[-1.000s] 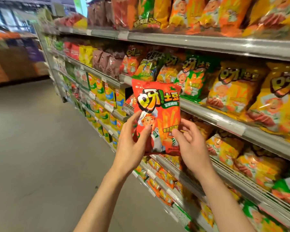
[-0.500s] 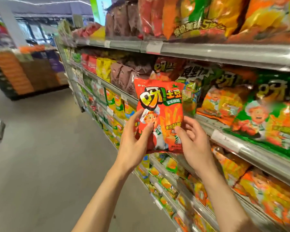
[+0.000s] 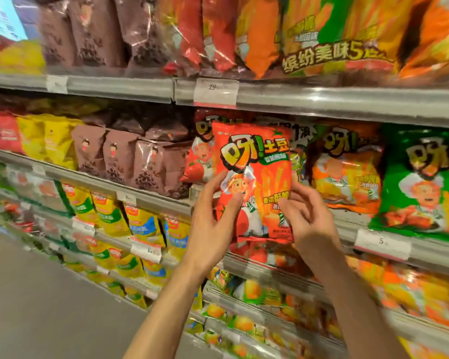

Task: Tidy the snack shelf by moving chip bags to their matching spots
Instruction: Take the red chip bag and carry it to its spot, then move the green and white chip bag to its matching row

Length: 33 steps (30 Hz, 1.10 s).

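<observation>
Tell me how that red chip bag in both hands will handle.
The red chip bag looks puffed, so probably light for its size. Its glossy film may slip under the left hand and right hand. It likely crumples if squeezed.

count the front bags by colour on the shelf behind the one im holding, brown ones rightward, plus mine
brown bags: 3
red bags: 2, counting the held bag
orange bag: 1
green bags: 2, one mostly hidden behind the held bag
total: 8
</observation>
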{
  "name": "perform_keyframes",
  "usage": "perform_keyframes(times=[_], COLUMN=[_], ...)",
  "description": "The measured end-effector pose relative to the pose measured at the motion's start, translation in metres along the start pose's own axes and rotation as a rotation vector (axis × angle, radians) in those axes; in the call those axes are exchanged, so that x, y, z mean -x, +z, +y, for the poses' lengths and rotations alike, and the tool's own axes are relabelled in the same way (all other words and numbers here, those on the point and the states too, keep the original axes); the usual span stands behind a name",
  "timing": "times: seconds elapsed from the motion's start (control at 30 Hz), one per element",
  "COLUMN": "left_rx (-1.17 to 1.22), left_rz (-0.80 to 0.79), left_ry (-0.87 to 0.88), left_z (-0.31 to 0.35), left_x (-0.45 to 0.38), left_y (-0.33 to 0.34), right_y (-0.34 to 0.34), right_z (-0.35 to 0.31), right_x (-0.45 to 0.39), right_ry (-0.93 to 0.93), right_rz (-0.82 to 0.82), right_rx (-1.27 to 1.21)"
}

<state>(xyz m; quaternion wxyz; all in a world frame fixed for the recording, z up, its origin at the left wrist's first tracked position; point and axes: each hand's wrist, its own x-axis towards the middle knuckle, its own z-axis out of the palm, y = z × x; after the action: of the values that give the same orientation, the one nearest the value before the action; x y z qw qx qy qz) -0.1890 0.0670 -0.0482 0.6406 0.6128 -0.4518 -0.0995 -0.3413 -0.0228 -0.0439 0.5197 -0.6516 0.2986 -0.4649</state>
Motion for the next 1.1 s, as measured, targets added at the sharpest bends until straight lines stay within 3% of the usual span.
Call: perform_keyframes(times=[0.33,0.43,0.57,0.67,0.9,1.1], left_rx=[0.211,0.155,-0.277,-0.412,-0.377,-0.244], left_rz=[-0.428,-0.333,-0.088,-0.156,-0.211,-0.16], left_ry=[-0.051,-0.065,0.056,0.015,-0.085,-0.004], left_z=[0.005,-0.002,-0.018,-0.017,-0.015,-0.004], left_x=[-0.027,-0.048,-0.079,-0.09,-0.11,-0.107], left_y=[0.059,0.07,0.07,0.07,0.075,0.081], right_y=[-0.04,-0.059,-0.079,-0.085,-0.103,-0.115], right_z=[-0.016,-0.015,-0.015,-0.017,-0.019,-0.015], right_x=[0.016,0.015,0.017,0.016,0.017,0.018], right_ry=[0.083,0.088,0.06,0.041,0.049,0.069], right_rz=[0.37,0.478,0.527,0.539,0.482,0.487], right_rx=[0.13,0.128,0.194,0.206,0.236,0.225])
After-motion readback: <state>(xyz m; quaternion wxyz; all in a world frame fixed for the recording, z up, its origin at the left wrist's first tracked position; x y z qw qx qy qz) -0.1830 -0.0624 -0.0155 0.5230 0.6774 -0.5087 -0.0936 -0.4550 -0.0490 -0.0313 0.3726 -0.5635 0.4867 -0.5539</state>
